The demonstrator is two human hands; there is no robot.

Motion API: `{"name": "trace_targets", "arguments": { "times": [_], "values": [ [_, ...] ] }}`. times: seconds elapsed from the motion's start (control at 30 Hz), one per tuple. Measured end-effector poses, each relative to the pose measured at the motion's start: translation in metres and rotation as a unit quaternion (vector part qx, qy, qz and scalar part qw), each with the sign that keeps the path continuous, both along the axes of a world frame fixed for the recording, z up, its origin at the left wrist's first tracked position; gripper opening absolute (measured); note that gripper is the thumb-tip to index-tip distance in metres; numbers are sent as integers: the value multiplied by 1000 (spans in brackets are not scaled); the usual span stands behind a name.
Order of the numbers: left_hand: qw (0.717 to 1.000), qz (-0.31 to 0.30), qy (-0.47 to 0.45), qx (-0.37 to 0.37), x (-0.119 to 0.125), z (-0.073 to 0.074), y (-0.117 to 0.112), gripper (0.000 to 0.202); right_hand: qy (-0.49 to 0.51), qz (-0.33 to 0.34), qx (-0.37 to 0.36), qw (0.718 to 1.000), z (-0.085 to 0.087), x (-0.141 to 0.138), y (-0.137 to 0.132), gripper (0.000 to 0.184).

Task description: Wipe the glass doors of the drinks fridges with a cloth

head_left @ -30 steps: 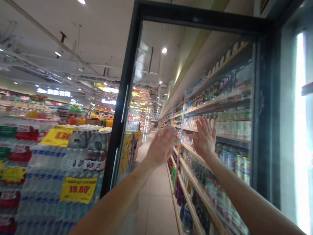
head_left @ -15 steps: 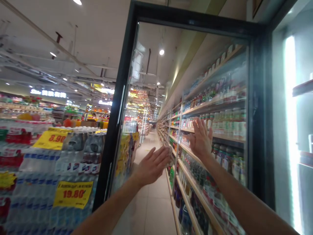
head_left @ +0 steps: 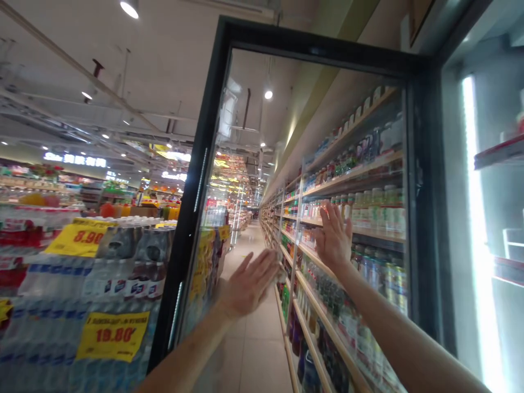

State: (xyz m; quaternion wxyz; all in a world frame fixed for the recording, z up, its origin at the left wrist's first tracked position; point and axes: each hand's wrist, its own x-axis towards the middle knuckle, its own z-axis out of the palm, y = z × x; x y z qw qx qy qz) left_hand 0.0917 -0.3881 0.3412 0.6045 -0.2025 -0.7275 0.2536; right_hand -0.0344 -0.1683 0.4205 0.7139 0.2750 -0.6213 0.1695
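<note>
A black-framed glass cooler door (head_left: pixel 213 136) stands swung open in front of me. My right hand (head_left: pixel 333 237) is open, its palm flat against the glass at about chest height, fingers spread upward. My left hand (head_left: pixel 248 284) is open too, fingers stretched toward the glass lower down and to the left; I cannot tell if it touches the pane. Through the glass I see long shelves of bottled drinks (head_left: pixel 360 207) running down an aisle.
The lit cooler interior (head_left: pixel 483 229) with a shelf edge lies at the right. Stacked packs of bottled water with yellow price signs (head_left: pixel 79 237) fill the left. A tiled aisle floor (head_left: pixel 254 338) runs ahead between them.
My left hand has dropped lower and left on the door. My right hand stays flat on the glass. The door has swung slightly, showing more of the cooler interior.
</note>
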Motion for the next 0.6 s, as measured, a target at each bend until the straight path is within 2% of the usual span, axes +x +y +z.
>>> {"name": "trace_targets", "arguments": {
  "times": [0.1, 0.17, 0.2, 0.23, 0.27, 0.33, 0.37, 0.4, 0.47, 0.53, 0.6],
  "values": [
    [981, 16, 92, 170, -2, 39, -6, 49, -1, -1, 2, 1000, 0, 0, 0, 53],
    [966, 19, 117, 231, -6, 55, 1, 50, -1, -1, 1, 1000, 0, 1, 0, 53],
    [971, 17, 107, 213, -9, 56, 8, 50, 0, 0, 0, 1000, 0, 1, 0, 53],
    [984, 13, 82, 160, -12, 54, 17, 49, 0, 1, -1, 1000, -1, 1, 0, 53],
    [996, 8, 48, 80, -15, 49, 26, 48, 1, 3, -2, 1000, -1, 1, 0, 53],
    [997, 0, -18, -76, -21, 43, 40, 46, 3, 4, -1, 1000, -1, 1, 1, 53],
    [992, 0, -37, -118, -22, 45, 43, 45, 4, 4, -1, 1000, -1, 1, 1, 53],
    [991, 4, -43, -125, -23, 52, 44, 46, 4, 4, -2, 1000, -1, 0, 1, 52],
    [999, 18, -13, -47, -21, 77, 42, 47, 10, 4, -3, 1000, -1, 0, 1, 51],
    [995, 33, 40, 90, -20, 106, 39, 47, 14, 6, -4, 1000, -1, -1, 1, 50],
    [981, 39, 72, 177, -21, 121, 43, 48, 11, 6, -4, 1000, -1, -1, 2, 49]
  ]
}}
